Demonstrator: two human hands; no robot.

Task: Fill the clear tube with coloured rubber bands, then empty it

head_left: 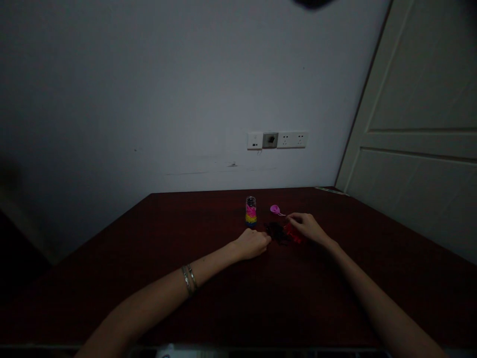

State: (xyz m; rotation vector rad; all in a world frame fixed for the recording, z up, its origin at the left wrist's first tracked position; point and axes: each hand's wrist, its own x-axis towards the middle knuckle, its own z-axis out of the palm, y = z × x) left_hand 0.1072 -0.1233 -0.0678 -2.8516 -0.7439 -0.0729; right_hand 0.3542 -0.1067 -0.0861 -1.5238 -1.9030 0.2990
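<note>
A small clear jar (251, 211) stands upright on the table, with blue, yellow, pink and dark layers inside it. My left hand (254, 243) rests just in front of the jar, its fingers curled at the left edge of a pile of small dark pieces (276, 232). Whatever those fingers hold, if anything, is hidden. To the right, my right hand (306, 225) is over a pile of small red pieces (293, 233), thumb and fingers drawn together. What lies between its fingertips is too small to make out. Beyond that hand lies a round purple lid (275, 209) with a pale string.
The dark red tabletop (167, 219) runs back to a pale wall (149, 99). Switches and sockets (278, 140) sit on the wall above the table's back edge. A panelled white door (417, 119) stands along the right side.
</note>
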